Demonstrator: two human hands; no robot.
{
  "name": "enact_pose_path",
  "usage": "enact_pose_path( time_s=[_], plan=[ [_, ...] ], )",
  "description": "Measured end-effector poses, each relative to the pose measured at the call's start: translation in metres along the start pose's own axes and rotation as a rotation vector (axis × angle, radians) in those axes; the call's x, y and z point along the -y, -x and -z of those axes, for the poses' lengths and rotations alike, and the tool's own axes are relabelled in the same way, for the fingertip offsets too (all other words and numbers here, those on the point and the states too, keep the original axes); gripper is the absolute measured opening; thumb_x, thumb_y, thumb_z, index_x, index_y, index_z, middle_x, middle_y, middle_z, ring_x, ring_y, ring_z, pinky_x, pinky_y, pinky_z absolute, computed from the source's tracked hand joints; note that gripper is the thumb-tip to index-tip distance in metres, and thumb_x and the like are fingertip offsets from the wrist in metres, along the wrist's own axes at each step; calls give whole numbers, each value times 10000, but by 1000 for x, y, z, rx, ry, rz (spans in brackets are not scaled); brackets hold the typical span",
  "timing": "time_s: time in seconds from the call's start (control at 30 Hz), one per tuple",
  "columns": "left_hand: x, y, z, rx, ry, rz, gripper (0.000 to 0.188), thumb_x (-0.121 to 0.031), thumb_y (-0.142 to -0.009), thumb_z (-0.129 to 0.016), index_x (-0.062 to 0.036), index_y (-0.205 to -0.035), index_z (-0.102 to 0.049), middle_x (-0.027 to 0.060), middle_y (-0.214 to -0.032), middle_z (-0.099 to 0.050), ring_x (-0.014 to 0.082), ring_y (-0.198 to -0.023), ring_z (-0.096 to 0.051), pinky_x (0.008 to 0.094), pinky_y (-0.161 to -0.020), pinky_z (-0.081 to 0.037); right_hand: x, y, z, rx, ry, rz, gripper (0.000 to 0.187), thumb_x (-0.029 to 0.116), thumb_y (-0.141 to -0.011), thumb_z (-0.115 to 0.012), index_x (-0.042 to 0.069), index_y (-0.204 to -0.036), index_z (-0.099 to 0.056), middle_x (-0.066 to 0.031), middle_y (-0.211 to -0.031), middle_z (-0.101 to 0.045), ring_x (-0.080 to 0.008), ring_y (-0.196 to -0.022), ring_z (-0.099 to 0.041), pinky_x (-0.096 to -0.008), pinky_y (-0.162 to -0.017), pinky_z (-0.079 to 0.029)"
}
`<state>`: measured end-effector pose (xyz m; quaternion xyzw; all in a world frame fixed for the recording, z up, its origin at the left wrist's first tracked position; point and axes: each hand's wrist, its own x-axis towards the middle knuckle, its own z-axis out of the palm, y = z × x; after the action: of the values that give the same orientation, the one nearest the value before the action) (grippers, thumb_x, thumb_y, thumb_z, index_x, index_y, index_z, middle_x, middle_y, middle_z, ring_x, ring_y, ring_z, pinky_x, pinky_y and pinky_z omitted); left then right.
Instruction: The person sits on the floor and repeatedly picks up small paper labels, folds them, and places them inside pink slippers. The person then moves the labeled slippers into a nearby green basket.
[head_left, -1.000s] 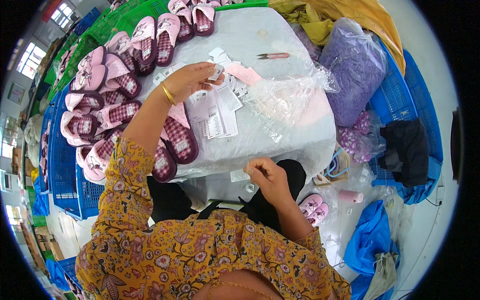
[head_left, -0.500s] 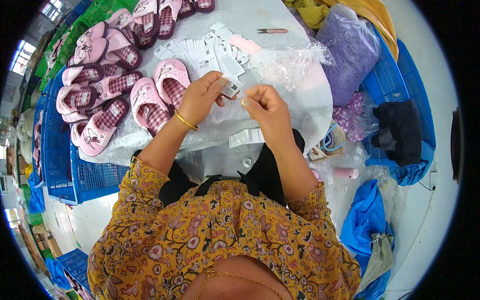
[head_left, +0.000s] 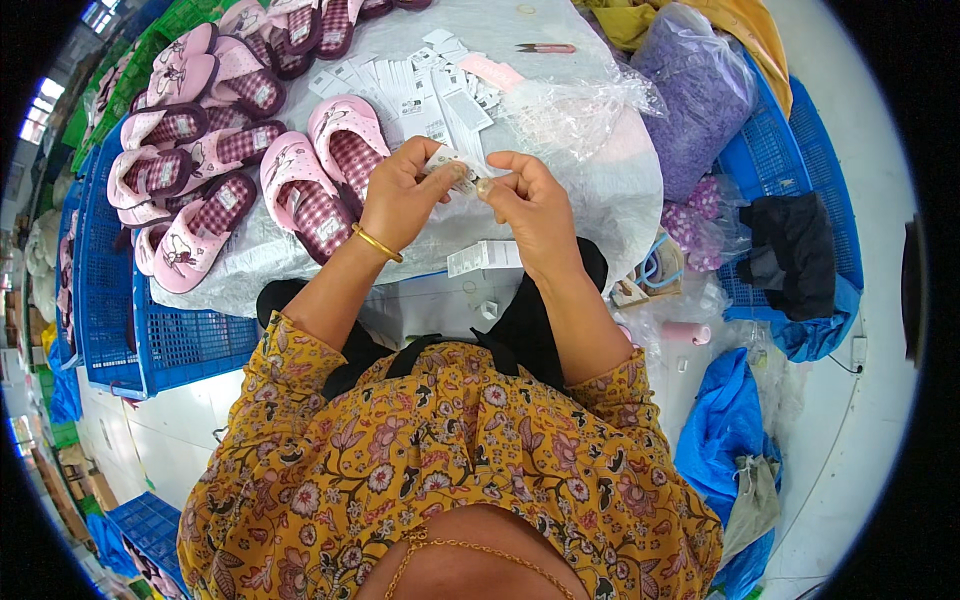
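Note:
Above the near edge of the table, my left hand [head_left: 395, 210] pinches a small white paper tag [head_left: 450, 157] with dark print between thumb and fingers. My right hand [head_left: 535, 210] is closed too, its thumb and forefinger pinching at the tag's right edge. Whether a thread is also between those fingertips is too small to tell. Just left of my left hand lie two pink slippers, one slipper [head_left: 290, 165] and its mate [head_left: 338, 118], with checked insoles. Beyond my hands spreads a pile of loose white tags [head_left: 400, 95], with a pink strip of paper [head_left: 490, 72] beside it.
More pink slippers [head_left: 190, 240] crowd the table's left side. Thread snips [head_left: 546, 48] lie at the far side, near crumpled clear plastic [head_left: 570, 105]. Blue crates [head_left: 200, 345] stand at the left; a bag of purple material [head_left: 690, 100] is at the right. A white box [head_left: 485, 257] sits near my lap.
My right hand has moved left and its fingertips now meet the tag's edge. The tag has tilted in my left hand. The whole view has shifted slightly.

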<state>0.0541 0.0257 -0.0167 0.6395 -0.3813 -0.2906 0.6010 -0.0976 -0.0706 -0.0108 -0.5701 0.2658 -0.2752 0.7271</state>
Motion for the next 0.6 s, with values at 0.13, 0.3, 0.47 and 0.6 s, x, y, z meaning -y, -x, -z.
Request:
enact_pose_path(
  time_s=[0.13,0.3,0.47,0.6],
  plan=[
    [19,-29,5,-224,-399,-76,207,-192,-850,-711,-14,-936,-648,82,-815,-682,197,-687,-642,327,-638,-515,-8,-14,-1,-95,51,65,373,79,-843,-700,-21,-1176,-566,-24,-816,-616,-66,-718,-527,-222,-639,-418],
    [24,-76,13,-244,-762,-72,241,-223,-803,-690,-39,-958,-683,149,-946,-688,355,-858,-659,413,-770,-523,-22,-48,-2,-144,73,89,368,80,-839,-698,-17,-1169,-567,-27,-802,-617,-71,-668,-524,-227,-591,-416],
    [30,-83,27,-298,-775,-367,223,-173,-839,-656,-35,-1006,-709,134,-1030,-672,290,-905,-657,377,-796,-516,-17,-41,-3,-104,97,90,407,73,-831,-718,-14,-1192,-551,-39,-828,-638,-74,-703,-547,-220,-619,-434],
    [3,-47,22,-120,-375,-75,232,-173,-868,-653,-10,-1024,-705,87,-910,-695,172,-789,-639,294,-738,-502,-8,-35,-12,-35,-5,85,435,61,-824,-729,-14,-1208,-540,-41,-838,-644,-74,-730,-559,-215,-648,-445]
  ],
)
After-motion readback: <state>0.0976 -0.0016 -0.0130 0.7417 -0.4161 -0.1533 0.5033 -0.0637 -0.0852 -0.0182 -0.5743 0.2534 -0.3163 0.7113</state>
